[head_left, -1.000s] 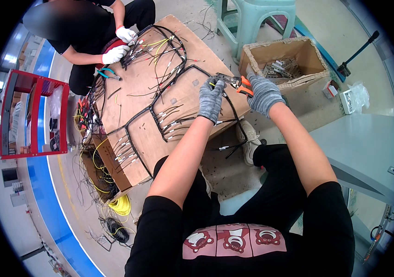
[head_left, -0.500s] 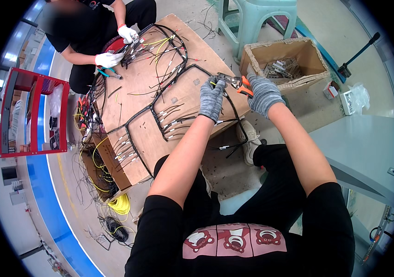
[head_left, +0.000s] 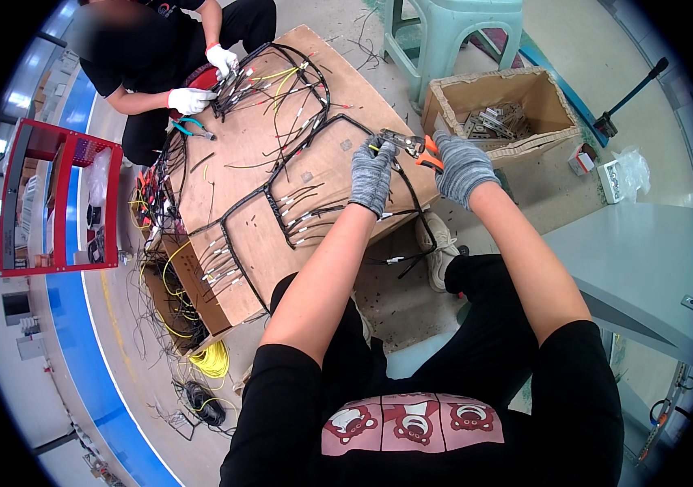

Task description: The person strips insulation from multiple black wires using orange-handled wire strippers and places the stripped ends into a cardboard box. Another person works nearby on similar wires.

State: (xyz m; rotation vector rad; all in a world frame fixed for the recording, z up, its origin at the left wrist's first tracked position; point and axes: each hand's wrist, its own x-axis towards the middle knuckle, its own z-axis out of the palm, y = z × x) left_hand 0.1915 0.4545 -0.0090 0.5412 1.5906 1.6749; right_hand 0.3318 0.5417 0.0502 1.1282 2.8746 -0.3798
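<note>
My right hand (head_left: pixel 466 168), in a grey knit glove, is wrapped round the orange handles of a pair of wire pliers (head_left: pixel 413 144). Their grey metal head points left, toward my left hand (head_left: pixel 371 174), also gloved in grey. That hand pinches a thin wire (head_left: pixel 375 148) with a bit of yellow at the jaws; the wire's very end is too small to make out. Below both hands, a black-wrapped wire harness (head_left: pixel 270 185) branches across a wooden board (head_left: pixel 254 235), its loose wire ends bearing white labels.
A co-worker in white gloves (head_left: pixel 192 101) handles wires at the far left, beside teal-handled pliers (head_left: pixel 194 127). A cardboard box (head_left: pixel 541 134) of metal parts and a green stool (head_left: pixel 452 16) stand far right. Left are a red rack (head_left: pixel 60 199) and a yellow wire coil (head_left: pixel 213 359).
My right hand and the orange handles have shifted very slightly left. My left hand stays almost still. The co-worker's hands have moved a little over the wires.
</note>
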